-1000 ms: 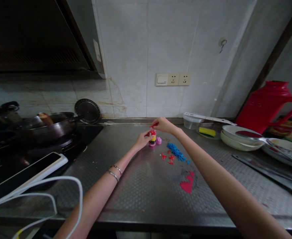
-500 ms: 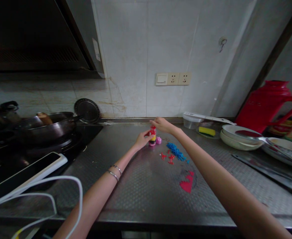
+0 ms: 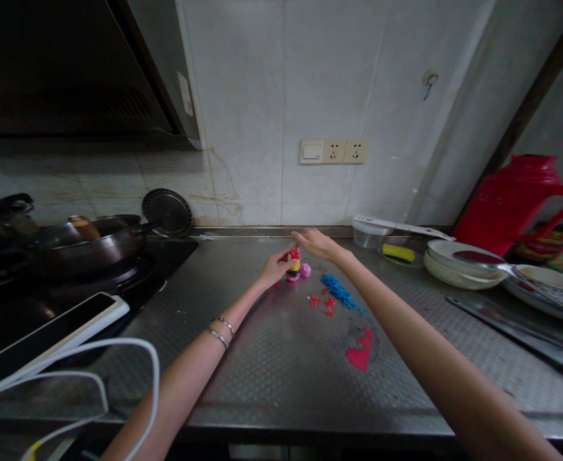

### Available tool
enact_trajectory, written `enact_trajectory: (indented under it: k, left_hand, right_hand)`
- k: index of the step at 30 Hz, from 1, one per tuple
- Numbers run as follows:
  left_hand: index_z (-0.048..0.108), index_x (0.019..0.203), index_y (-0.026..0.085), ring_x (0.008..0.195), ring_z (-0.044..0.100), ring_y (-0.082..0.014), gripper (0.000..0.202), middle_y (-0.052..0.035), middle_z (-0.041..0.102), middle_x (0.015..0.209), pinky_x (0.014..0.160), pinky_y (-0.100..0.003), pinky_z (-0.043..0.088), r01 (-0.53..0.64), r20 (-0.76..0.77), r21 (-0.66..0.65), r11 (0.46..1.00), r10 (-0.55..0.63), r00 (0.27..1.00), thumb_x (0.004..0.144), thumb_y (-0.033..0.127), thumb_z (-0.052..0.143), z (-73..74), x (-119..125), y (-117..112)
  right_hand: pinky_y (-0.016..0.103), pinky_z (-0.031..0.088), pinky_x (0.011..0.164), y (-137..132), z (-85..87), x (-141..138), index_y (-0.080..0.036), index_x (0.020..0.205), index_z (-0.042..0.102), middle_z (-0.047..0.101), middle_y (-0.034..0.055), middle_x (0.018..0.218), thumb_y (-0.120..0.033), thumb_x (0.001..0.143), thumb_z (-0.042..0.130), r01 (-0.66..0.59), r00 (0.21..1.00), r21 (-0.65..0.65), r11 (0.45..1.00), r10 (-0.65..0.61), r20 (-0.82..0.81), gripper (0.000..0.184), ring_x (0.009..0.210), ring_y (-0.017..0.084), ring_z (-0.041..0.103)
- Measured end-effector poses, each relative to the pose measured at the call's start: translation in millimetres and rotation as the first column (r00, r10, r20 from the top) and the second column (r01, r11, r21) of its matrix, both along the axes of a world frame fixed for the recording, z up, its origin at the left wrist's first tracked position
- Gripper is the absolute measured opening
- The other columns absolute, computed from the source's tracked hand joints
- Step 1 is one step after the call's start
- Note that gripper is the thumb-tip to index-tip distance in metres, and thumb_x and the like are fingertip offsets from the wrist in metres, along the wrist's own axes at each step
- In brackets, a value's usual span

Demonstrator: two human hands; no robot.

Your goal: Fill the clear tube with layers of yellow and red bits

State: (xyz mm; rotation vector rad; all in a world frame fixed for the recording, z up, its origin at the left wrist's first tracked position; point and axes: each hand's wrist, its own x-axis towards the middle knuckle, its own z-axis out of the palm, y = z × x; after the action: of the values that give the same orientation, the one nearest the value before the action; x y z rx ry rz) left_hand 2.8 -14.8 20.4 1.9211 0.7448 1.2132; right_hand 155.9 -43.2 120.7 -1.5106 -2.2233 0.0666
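A small stack of toy pieces, red on top, yellow, dark and pink below, stands on the steel counter near the back wall. My left hand grips the stack from its left side. My right hand hovers just above and right of the stack's top, fingers spread, nothing visible in it. A loose pink piece lies beside the stack. To the right lie a heap of blue pieces, some small red pieces and a flat red patch of pieces.
A wok sits on the stove at left, with a phone and white cable in front. At right are a sponge, stacked bowls, a clear tub, a red jug and a knife.
My right hand brought a red piece down onto the top of the stack, then opened and lifted slightly off it. My left hand stayed on the stack.
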Motion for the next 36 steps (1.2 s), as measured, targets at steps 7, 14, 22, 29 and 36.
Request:
enact_trajectory:
  k: [7,14,22,29,36]
  left_hand:
    - [0.061,0.101,0.014,0.077,0.059,-0.017,0.035,-0.0042,0.066,0.083,0.073,-0.029,0.046,-0.012,-0.018,0.029,1.0,0.013,1.0,0.073,0.035,0.056,-0.2,0,1]
    - [0.061,0.101,0.014,0.081,0.059,-0.0173,0.034,-0.0039,0.066,0.088,0.077,-0.03,0.046,-0.016,-0.007,0.013,1.0,0.016,1.0,0.073,0.033,0.056,-3.3,2,4]
    - [0.058,0.108,0.013,0.084,0.059,-0.0187,0.042,-0.0073,0.066,0.095,0.078,-0.032,0.046,0.011,0.009,-0.031,0.999,-0.011,1.0,0.071,0.034,0.059,-0.6,-1,4]
    - [0.06,0.1,0.011,0.083,0.059,-0.0194,0.04,-0.011,0.064,0.096,0.077,-0.033,0.046,-0.016,-0.077,0.002,1.0,0.016,0.997,0.069,0.036,0.061,8.0,-2,2]
    - [0.056,0.103,0.01,0.087,0.058,-0.0183,0.044,-0.0122,0.063,0.099,0.082,-0.033,0.044,-0.018,-0.082,0.019,1.0,0.02,0.996,0.064,0.026,0.067,4.0,-2,1]
  right_hand:
    - [0.029,0.038,0.07,0,-7.9,-9,-0.013,0.081,0.065,0.06,0.0161,0.093,-0.06,0.083,0.014,0.061,0.993,-0.054,0.997,-0.055,0.108,0.07,0.089,0.025,0.055]
    - [0.028,0.038,0.074,-4,-7.1,-10,-0.014,0.075,0.065,0.059,0.0146,0.095,-0.054,0.086,0.019,0.037,0.996,0.0,0.999,-0.037,0.075,0.063,0.09,0.022,0.053]
    - [0.022,0.038,0.073,-31,-22.3,24,-0.015,0.076,0.065,0.062,0.0075,0.084,-0.042,0.086,0.032,0.068,0.977,0.226,0.972,-0.019,-0.213,0.044,0.08,0.016,0.055]
    - [0.024,0.039,0.066,-40,-76.8,48,-0.015,0.076,0.065,0.063,0.0056,0.074,-0.041,0.085,0.033,0.096,0.955,0.106,0.99,-0.061,-0.289,0.042,0.071,0.016,0.055]
    - [0.023,0.038,0.067,-49,-78.0,45,-0.016,0.077,0.064,0.064,0.0074,0.075,-0.042,0.086,0.031,0.067,0.968,0.084,0.994,-0.044,-0.247,0.043,0.073,0.016,0.056]
